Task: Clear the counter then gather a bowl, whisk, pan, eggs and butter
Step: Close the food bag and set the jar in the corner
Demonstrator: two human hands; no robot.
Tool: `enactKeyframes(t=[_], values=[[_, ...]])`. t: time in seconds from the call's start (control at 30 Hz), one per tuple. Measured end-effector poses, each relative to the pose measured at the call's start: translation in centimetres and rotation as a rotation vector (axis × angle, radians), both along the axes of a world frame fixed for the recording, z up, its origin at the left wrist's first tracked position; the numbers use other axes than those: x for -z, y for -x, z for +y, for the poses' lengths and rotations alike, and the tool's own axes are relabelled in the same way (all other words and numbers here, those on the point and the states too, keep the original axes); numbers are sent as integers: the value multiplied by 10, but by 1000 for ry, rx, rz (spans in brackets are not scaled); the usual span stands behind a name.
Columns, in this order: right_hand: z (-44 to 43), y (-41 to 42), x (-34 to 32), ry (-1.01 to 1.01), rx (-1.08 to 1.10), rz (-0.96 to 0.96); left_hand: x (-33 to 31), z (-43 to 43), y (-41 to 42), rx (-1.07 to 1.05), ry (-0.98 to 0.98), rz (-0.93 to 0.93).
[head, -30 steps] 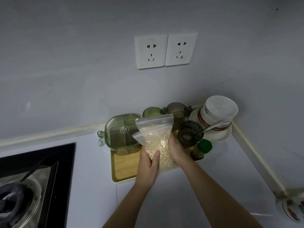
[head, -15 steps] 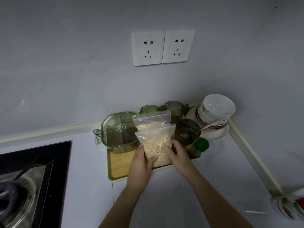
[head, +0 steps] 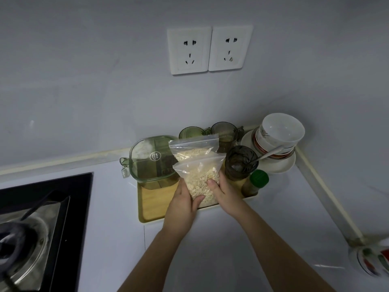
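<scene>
From the head view, my left hand [head: 182, 204] and right hand [head: 226, 191] are both clamped on two zip bags of oats [head: 199, 175], held upright over the wooden tray [head: 150, 204] — I'm in the counter-clearing step, I judge. The white bowl [head: 282, 129] sits stacked at the back right corner; next I'd set the bags down steadily, clear of the dark glass [head: 241, 163] just beside them.

Almost nothing could be read. The lid of the green glass container [head: 153, 160] carried 1 round white logo with small characters inside, too small and blurred to make out. The 2 wall sockets [head: 209, 50], the zip bags [head: 197, 165] and the green-capped bottle [head: 255, 182] showed no legible text or numbers.
</scene>
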State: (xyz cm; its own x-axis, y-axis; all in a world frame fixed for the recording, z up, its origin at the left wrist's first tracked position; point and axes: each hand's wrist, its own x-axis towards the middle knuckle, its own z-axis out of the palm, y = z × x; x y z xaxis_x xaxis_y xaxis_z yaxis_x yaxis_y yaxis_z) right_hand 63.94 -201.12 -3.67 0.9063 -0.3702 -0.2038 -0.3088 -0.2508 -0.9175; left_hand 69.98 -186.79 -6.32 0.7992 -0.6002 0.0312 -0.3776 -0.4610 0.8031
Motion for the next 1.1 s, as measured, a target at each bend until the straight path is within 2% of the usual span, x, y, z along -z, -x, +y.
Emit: enactKeyframes(t=[0.13,0.23,0.37,0.53,0.7,0.87,1.0,1.1], values=[[-2,-4,0,12,-44,3,-1,-4,2,4,91,60],[-5,-3,5,-7,-61,2,0,-3,4,-20,47,45],[-7,1,6,-19,-143,45,2,5,1,85,-4,101],[-13,-5,10,8,-113,53,1,-1,5,-16,5,154],[-12,-6,8,47,-83,72,-7,6,3,31,-17,141],[8,3,6,16,91,-7,-15,14,11,52,-8,183],[43,30,-6,13,319,-27,-37,50,27,41,-56,104],[77,50,-25,66,355,-92,-58,84,39,-4,-52,82]])
